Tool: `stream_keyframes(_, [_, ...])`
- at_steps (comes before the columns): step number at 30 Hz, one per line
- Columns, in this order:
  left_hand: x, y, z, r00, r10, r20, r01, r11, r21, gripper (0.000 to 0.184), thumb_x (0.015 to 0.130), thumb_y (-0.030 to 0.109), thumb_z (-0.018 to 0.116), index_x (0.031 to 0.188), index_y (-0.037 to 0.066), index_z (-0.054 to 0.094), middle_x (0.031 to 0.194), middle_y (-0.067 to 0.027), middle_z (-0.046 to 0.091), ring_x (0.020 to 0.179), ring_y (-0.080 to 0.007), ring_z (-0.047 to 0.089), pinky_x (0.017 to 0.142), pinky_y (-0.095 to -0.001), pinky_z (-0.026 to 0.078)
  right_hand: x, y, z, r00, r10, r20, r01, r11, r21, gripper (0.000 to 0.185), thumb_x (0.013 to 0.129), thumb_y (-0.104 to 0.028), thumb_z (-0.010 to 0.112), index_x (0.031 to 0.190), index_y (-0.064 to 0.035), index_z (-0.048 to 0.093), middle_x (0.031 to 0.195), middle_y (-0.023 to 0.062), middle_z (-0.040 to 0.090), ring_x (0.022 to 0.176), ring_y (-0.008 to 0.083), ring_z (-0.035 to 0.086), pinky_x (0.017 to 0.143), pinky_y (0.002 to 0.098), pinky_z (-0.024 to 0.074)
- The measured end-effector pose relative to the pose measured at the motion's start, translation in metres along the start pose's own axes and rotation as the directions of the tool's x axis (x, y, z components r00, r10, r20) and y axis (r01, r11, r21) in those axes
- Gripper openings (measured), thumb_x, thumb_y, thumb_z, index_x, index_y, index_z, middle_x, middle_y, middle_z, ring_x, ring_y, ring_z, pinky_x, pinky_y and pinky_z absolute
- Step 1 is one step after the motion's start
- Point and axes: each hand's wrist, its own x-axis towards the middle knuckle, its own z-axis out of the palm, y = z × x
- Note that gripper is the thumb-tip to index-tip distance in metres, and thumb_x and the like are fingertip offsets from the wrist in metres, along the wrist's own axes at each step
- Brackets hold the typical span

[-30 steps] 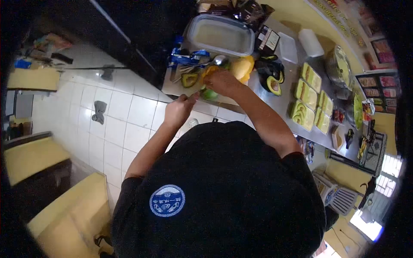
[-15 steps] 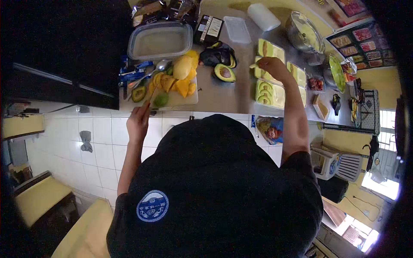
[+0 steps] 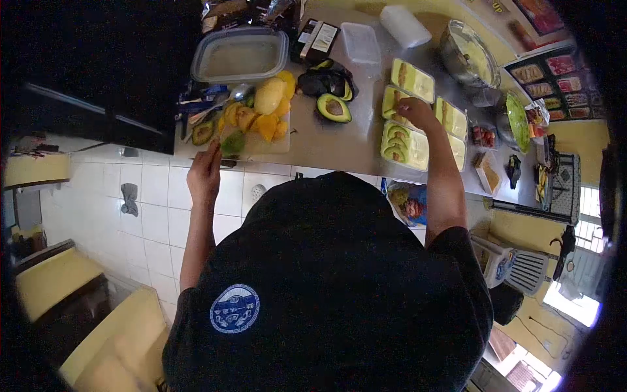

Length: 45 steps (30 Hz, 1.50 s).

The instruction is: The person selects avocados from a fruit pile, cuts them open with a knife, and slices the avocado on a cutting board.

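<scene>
My left hand (image 3: 206,171) is closed round the handle of a knife at the counter's front edge; the blade is blurred. Beside it are a green avocado piece (image 3: 232,144) and cut yellow mango (image 3: 266,126) on a pale cutting board (image 3: 277,146). My right hand (image 3: 418,114) reaches into the middle-left plastic tray (image 3: 390,95), fingers bent and pinched over its green and pale filling. What they pinch is hidden. Just nearer, another tray (image 3: 418,160) holds fanned avocado slices (image 3: 396,142). A halved avocado with its pit (image 3: 334,108) lies between the hands.
A large plastic tub (image 3: 240,55) stands back left, near dark avocado skins (image 3: 324,82). At back right are a steel bowl (image 3: 469,52) and a bowl of green mash (image 3: 515,121). A container of red fruit (image 3: 484,136) and an avocado-filled tray (image 3: 452,117) sit further right.
My right hand has moved slightly right and down in the view, its fingers now over the tray's filling. My left hand, with the knife, has moved a little nearer to me.
</scene>
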Motion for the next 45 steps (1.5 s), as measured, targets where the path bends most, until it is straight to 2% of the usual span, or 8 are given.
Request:
stream_keyframes(3, [-0.006,-0.006,-0.005,0.996,0.025,-0.08,-0.032,0.995,-0.091,0.028,0.093,0.021,0.061,0.121,0.017,0.066,0.092,-0.0126,0.067,0.079,-0.0289,0.066,0.068,-0.0366,0.051,0.002,-0.011,0.008,0.955,-0.053,-0.292,0.117,0.972,0.205,0.027,0.088,-0.028,0.064,0.106,-0.0073,0.069,0.105,0.0178,0.066,0.096,0.0338,0.063,0.088,0.0408,0.0499])
stream_keyframes(7, [-0.012,-0.031,-0.013,0.997,-0.051,-0.054,0.046,0.996,-0.081,0.034,0.095,0.019,0.058,0.129,0.018,0.059,0.1,-0.0143,0.068,0.088,-0.0334,0.066,0.073,-0.039,0.051,0.02,-0.075,0.001,0.928,-0.067,-0.367,0.11,0.989,0.099,0.034,0.087,-0.036,0.063,0.107,-0.0082,0.069,0.101,0.0177,0.066,0.093,0.0333,0.065,0.086,0.0404,0.0495])
stream_keyframes(10, [-0.012,-0.035,-0.026,0.995,-0.083,0.056,0.086,0.996,-0.039,0.035,0.099,0.015,0.048,0.133,0.015,0.055,0.106,-0.0146,0.068,0.09,-0.0282,0.066,0.078,-0.0358,0.051,0.026,-0.184,-0.001,0.984,0.036,-0.175,0.001,0.978,0.209,0.033,0.085,-0.035,0.065,0.103,-0.0085,0.07,0.093,0.0154,0.069,0.089,0.0314,0.066,0.083,0.0399,0.0505])
stream_keyframes(14, [-0.008,-0.033,-0.032,0.991,0.036,0.128,-0.04,0.999,0.029,0.034,0.094,0.02,0.058,0.128,0.021,0.059,0.095,-0.0139,0.066,0.082,-0.0347,0.064,0.069,-0.0419,0.051,0.035,-0.294,0.087,0.959,-0.272,0.079,0.228,0.905,0.358,0.034,0.087,-0.034,0.064,0.102,-0.0033,0.068,0.09,0.0167,0.069,0.08,0.0294,0.068,0.075,0.0367,0.0522])
stream_keyframes(16, [-0.006,-0.033,-0.036,0.983,0.104,0.153,-0.114,0.992,0.056,0.035,0.092,0.021,0.061,0.127,0.022,0.061,0.093,-0.0125,0.067,0.076,-0.0326,0.065,0.064,-0.0412,0.052,0.028,-0.334,0.113,0.743,-0.667,-0.049,0.664,0.745,-0.066,0.045,0.084,-0.044,0.065,0.099,-0.0015,0.067,0.089,0.0177,0.069,0.081,0.0332,0.068,0.074,0.0411,0.0534])
stream_keyframes(17, [-0.005,-0.037,-0.035,0.982,0.102,0.156,-0.112,0.992,0.057,0.035,0.092,0.021,0.061,0.127,0.022,0.061,0.093,-0.0125,0.067,0.076,-0.0326,0.065,0.064,-0.0412,0.052,0.03,-0.354,0.116,0.744,-0.666,-0.048,0.664,0.745,-0.062,0.045,0.084,-0.044,0.065,0.099,-0.0015,0.067,0.089,0.0177,0.069,0.081,0.0332,0.068,0.074,0.0411,0.0534])
stream_keyframes(19, [-0.002,-0.046,-0.032,0.966,0.215,0.14,-0.226,0.972,0.063,0.036,0.091,0.021,0.063,0.127,0.023,0.062,0.088,-0.0107,0.067,0.071,-0.0297,0.066,0.06,-0.0392,0.053,0.03,-0.389,0.116,0.982,-0.16,0.105,0.162,0.987,-0.014,0.053,0.081,-0.05,0.065,0.098,0.0001,0.066,0.087,0.0195,0.069,0.083,0.0359,0.068,0.072,0.0455,0.0539])
stream_keyframes(45, [0.012,-0.07,-0.026,0.916,0.296,0.271,-0.302,0.953,-0.021,0.042,0.091,0.017,0.059,0.132,0.023,0.057,0.081,-0.0158,0.064,0.064,-0.0342,0.063,0.054,-0.0425,0.052,0.031,-0.415,0.131,0.996,-0.079,0.042,0.083,0.992,-0.093,0.059,0.081,-0.055,0.064,0.102,0.0003,0.064,0.087,0.0193,0.069,0.084,0.036,0.068,0.071,0.0469,0.0542])
